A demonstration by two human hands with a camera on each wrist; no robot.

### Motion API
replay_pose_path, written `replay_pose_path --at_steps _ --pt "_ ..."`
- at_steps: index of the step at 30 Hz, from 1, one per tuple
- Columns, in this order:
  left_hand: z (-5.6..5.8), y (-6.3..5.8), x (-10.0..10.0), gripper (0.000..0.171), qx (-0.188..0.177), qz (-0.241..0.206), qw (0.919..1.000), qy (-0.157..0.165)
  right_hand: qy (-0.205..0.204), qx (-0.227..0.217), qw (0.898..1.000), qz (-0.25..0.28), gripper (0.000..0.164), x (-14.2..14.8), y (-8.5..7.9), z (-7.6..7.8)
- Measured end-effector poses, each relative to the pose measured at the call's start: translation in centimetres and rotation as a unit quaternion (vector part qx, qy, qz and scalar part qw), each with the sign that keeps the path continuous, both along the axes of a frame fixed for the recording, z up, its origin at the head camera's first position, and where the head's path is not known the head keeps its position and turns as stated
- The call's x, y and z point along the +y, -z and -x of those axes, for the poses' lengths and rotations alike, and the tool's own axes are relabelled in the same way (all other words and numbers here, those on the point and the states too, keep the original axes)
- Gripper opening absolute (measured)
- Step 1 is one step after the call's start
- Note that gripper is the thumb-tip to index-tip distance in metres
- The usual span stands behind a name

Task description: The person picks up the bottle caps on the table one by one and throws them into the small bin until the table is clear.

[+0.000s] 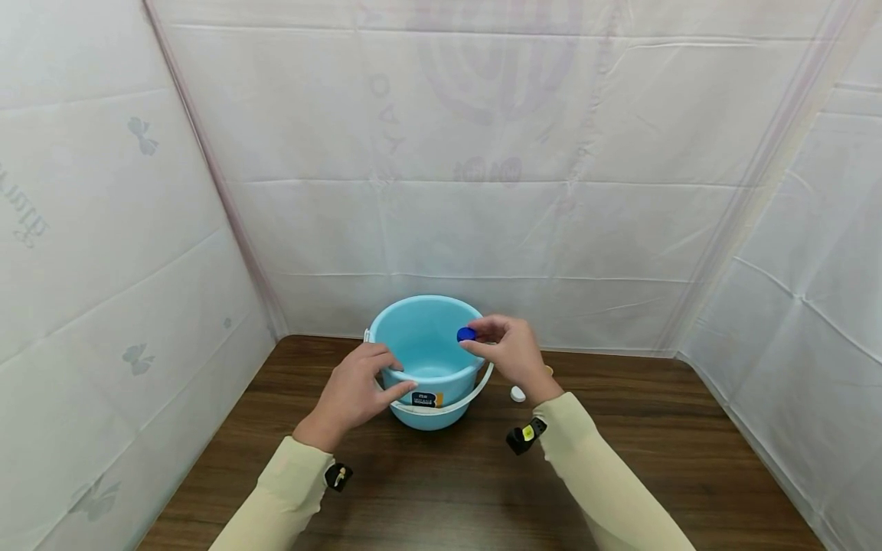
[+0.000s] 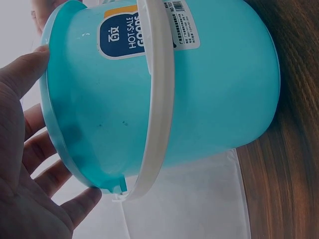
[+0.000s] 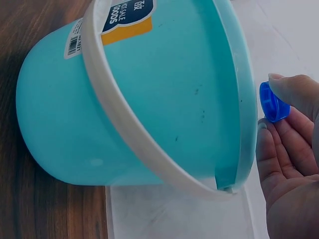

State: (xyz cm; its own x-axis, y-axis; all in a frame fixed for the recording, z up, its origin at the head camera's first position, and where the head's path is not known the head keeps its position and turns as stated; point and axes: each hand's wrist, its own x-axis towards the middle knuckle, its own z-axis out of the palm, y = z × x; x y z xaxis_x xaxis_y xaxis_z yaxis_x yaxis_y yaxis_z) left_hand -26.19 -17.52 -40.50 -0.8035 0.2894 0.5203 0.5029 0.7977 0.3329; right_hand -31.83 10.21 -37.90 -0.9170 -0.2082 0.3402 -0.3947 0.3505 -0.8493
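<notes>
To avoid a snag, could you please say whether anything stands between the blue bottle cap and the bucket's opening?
Nothing visible does: the right hand pinches the blue bottle cap above the bucket, whose handle hangs outside.

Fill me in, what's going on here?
A person's right hand is pinching a blue cap just above the rim of a light-blue bucket. The left hand holds the rim on the other side. The bucket stands upright on a wooden table, its white handle down. A small white item lies to its right.
</notes>
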Motion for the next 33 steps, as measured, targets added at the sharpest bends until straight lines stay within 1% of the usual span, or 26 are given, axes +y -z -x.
replay_pose_path --at_steps 11,22,33 --pt "0.1 0.0 0.0 0.031 -0.004 0.000 1.0000 -0.001 -0.009 -0.007 1.000 0.004 0.032 -0.8 -0.4 0.3" --pt "0.0 0.0 -0.1 0.030 -0.007 0.000 1.0000 0.002 -0.002 -0.004 1.000 -0.016 0.029 -1.5 -0.4 0.6" --pt "-0.2 -0.2 0.1 0.030 -0.010 0.002 0.9999 -0.003 0.000 -0.015 1.000 -0.026 0.029 -2.0 -0.4 0.6"
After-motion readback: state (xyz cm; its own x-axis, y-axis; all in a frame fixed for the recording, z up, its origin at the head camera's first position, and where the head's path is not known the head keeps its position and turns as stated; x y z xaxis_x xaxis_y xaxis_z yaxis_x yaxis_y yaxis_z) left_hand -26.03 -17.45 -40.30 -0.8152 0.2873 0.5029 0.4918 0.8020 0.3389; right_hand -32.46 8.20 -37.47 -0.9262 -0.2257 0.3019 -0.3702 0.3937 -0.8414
